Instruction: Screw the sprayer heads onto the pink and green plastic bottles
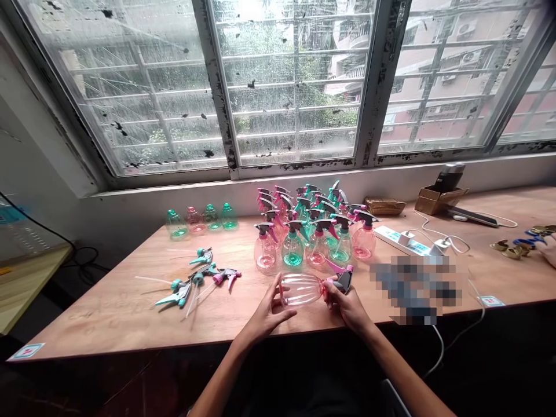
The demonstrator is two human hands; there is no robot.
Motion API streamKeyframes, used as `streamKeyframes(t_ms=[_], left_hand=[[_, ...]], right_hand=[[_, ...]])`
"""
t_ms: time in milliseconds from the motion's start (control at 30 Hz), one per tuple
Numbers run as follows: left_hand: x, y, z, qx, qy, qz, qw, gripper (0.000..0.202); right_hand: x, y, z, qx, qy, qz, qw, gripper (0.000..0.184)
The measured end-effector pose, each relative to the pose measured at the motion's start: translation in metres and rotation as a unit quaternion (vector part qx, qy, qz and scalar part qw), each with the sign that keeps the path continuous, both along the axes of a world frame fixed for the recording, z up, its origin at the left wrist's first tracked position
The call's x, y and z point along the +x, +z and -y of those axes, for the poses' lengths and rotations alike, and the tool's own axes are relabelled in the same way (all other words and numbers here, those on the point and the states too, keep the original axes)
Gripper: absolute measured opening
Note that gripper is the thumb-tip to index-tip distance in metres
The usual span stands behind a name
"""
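Note:
My left hand [268, 313] cups the body of a clear pink spray bottle [300, 288] that lies sideways just above the wooden table [108, 307]. My right hand [347, 304] grips the bottle's neck and its grey-and-pink trigger head [342, 279]. Both hands are closed on it. Just behind stands a cluster of several finished pink and teal spray bottles [310, 231]. To the left lie loose trigger heads with dip tubes [195, 281].
Several capless bottles [200, 220] stand at the back left by the window sill. A white power strip [406, 240] with cables, a blurred patch [414, 286], a phone on a cardboard stand [443, 194] and small gold clips [512, 249] lie to the right.

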State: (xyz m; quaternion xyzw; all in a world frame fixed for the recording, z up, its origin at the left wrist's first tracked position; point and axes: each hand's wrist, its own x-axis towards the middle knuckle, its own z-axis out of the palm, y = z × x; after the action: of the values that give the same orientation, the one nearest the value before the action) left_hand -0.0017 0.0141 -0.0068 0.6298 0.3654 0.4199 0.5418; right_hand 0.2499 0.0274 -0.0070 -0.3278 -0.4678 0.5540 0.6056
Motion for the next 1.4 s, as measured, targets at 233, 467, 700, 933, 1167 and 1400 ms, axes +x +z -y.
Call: streamKeyframes(t_ms=[233,467,700,933,1167,1400], left_hand=[[0.0024,0.0008,0.0005,0.012,0.012,0.006,1.000,0.119],[0.0025,0.0032,0.0012,0.008,-0.001,0.009,1.000,0.108],[0.0048,0.0046,0.0018,0.021,-0.003,0.023,1.000,0.113],[0.0021,0.0018,0.0008,0.021,-0.001,0.005,1.000,0.110],[0.0037,0.0040,0.0033,0.016,0.000,0.000,1.000,0.113],[0.0028,0.0007,0.0017,0.013,0.003,0.002,1.000,0.110]], right_hand=[[0.0002,-0.0003,-0.0003,-0.004,0.000,0.003,1.000,0.043],[0.0013,-0.0022,-0.0010,-0.004,0.004,0.003,1.000,0.041],[0.0008,-0.0015,-0.0008,-0.003,0.005,0.004,1.000,0.042],[0.0011,-0.0033,-0.0018,-0.003,0.006,0.002,1.000,0.039],[0.0010,-0.0051,-0.0028,-0.006,0.002,0.001,1.000,0.040],[0.0009,-0.0027,-0.0019,-0.009,0.005,0.004,1.000,0.041]])
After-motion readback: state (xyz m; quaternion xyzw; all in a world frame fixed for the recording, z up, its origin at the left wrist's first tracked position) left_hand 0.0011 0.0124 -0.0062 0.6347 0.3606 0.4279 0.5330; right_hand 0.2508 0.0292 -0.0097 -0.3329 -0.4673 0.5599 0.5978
